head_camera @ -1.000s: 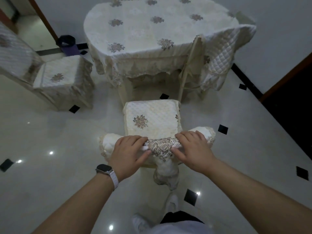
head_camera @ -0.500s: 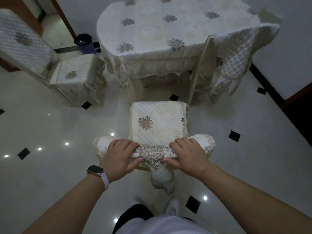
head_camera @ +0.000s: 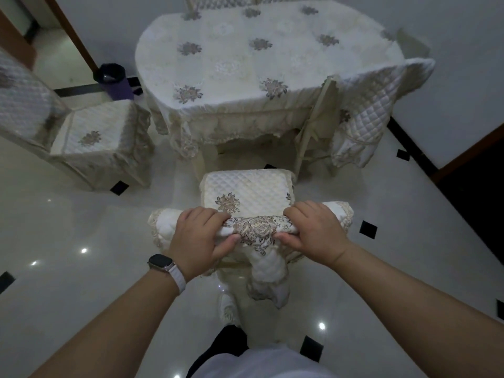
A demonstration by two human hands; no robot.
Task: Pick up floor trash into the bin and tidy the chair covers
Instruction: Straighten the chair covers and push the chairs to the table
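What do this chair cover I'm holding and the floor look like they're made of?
The chair cover looks like padded, quilted cream fabric with a slight sheen: puffy stitching, a woven floral patch, lacy edging. The floor looks like polished tile or stone, glossy: bright reflected spots, black diamond insets.

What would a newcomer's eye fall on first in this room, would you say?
First, the left hand and right hand at the centre, both gripping the bunched cream quilted chair cover with brown floral embroidery on the near chair's back. Beyond it stands the large round table draped in a matching cream floral cloth, with a small purple bin on the floor at its left.
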